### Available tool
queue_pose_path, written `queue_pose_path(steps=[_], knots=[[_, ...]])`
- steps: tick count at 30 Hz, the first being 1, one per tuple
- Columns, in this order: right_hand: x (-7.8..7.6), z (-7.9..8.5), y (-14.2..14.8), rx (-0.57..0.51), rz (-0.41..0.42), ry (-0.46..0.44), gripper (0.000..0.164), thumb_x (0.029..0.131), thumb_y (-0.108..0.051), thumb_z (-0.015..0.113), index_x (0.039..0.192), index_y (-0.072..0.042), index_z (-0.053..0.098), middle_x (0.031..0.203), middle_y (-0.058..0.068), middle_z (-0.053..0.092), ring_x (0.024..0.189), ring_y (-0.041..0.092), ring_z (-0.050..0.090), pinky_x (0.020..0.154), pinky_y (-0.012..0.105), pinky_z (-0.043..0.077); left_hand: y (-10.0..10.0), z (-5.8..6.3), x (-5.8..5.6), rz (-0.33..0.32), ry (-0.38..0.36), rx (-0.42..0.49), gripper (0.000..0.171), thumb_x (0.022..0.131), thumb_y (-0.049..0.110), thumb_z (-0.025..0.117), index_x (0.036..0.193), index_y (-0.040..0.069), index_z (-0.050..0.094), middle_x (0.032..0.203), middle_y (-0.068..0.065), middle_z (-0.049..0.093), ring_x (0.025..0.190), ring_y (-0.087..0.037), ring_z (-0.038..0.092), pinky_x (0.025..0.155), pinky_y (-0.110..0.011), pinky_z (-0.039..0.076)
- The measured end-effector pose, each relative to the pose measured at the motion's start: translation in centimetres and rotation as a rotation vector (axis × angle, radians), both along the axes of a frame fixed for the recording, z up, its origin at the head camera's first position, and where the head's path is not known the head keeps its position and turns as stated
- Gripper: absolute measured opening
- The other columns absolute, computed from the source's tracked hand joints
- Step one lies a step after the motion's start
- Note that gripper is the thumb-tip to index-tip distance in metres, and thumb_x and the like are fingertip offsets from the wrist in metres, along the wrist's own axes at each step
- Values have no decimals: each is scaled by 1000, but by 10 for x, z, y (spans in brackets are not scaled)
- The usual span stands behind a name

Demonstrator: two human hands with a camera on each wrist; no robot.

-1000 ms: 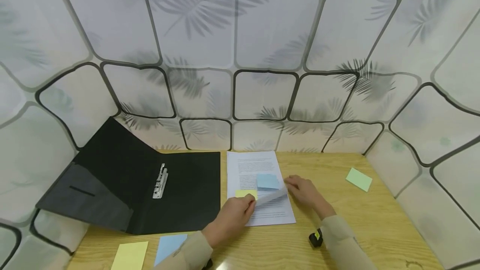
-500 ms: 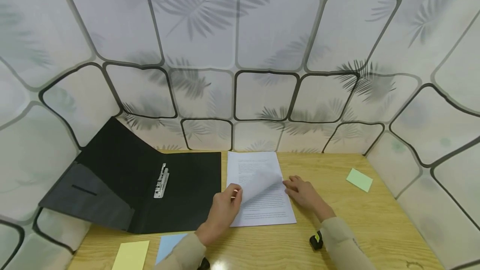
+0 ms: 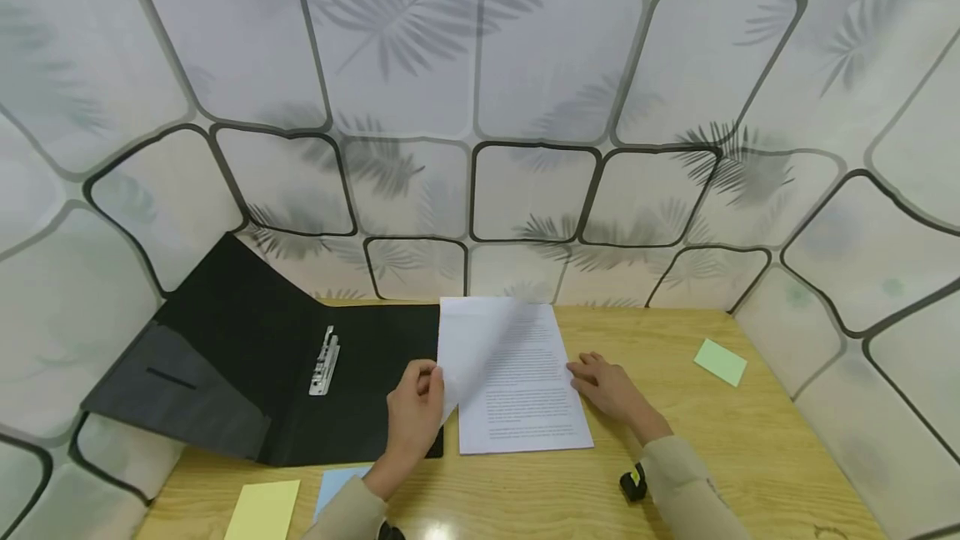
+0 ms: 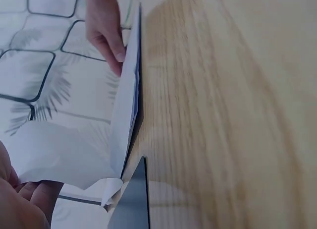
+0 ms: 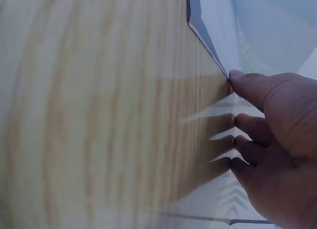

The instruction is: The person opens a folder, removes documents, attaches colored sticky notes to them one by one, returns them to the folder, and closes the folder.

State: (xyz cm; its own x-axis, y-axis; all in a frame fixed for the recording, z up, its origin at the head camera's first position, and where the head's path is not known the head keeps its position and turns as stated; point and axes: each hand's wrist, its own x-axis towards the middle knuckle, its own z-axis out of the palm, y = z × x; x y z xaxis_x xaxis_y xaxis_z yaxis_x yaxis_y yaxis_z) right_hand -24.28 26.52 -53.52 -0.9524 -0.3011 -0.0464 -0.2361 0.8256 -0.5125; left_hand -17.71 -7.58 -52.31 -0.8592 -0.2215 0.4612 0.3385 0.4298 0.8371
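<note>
My left hand (image 3: 412,415) pinches the edge of a white sheet (image 3: 468,344), lifted and curving over to the left. Its far-left part overlaps the edge of the black folder (image 3: 367,432). In the left wrist view, the sheet (image 4: 59,154) bends up from the stack between thumb and fingers. Beneath lies a stack of printed paper (image 3: 536,398) with lines of text. Beside the stack's right edge rests my right hand (image 3: 611,390). The right wrist view has its thumb (image 5: 247,85) touching the stack's edge, with the fingertips down on the table.
The folder lies open at left, its metal clip (image 3: 325,365) bare and its cover leaning on the patterned wall (image 3: 420,182). Yellow sticky notes (image 3: 262,511) and blue ones (image 3: 337,482) lie in front of it. A green sticky note (image 3: 720,362) lies at the right.
My left hand has moved left, carrying the sheet's edge over. The blue and yellow notes on the page have gone out of sight under the turning sheet. My right hand has stayed put.
</note>
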Motion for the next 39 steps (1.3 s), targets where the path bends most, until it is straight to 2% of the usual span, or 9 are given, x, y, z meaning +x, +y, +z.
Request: queue_pose_path(steps=[5,11,15,25,32,39], knots=[[0,-1,0,4,-14,2,43,108,-19,58,147,-1,60,161,32,41,154,54,29,123,70,27,-14,2,10,74,-129,80,6,101,10,69,98,7,73,74,-3,75,59,2,54,54,-20,46],[-1,-3,1,5,-15,3,43,108,-19,58,147,-1,60,162,32,41,155,53,29,124,69,27,-35,-1,18,84,-244,199,11,103,9,67,106,0,73,84,-14,80,64,-5,70,58,-18,58],[0,-2,0,0,-20,-6,43,108,-19,58,147,-1,60,162,31,40,155,53,28,124,69,26,-47,-4,24,99,-278,253,14,103,7,66,109,-5,73,93,-22,80,71,-8,77,62,-21,62],[2,0,-1,-4,-28,-27,43,109,-20,58,148,-2,60,163,30,39,156,52,26,125,69,24,-72,-9,39,172,-334,269,19,101,7,69,109,-9,73,92,-24,79,67,-4,76,62,-19,61],[1,-4,1,-5,-17,-17,43,108,-21,58,147,-2,60,163,31,40,156,53,27,125,69,25,-80,-13,44,183,-377,272,19,101,7,69,108,-10,72,89,-23,79,66,-3,75,61,-19,61],[0,-7,3,-19,-3,1,43,108,-20,59,146,-1,61,161,32,41,155,54,28,124,69,26,-87,-17,46,231,-457,262,19,98,7,67,103,-9,73,83,-18,80,60,-5,74,57,-21,61]])
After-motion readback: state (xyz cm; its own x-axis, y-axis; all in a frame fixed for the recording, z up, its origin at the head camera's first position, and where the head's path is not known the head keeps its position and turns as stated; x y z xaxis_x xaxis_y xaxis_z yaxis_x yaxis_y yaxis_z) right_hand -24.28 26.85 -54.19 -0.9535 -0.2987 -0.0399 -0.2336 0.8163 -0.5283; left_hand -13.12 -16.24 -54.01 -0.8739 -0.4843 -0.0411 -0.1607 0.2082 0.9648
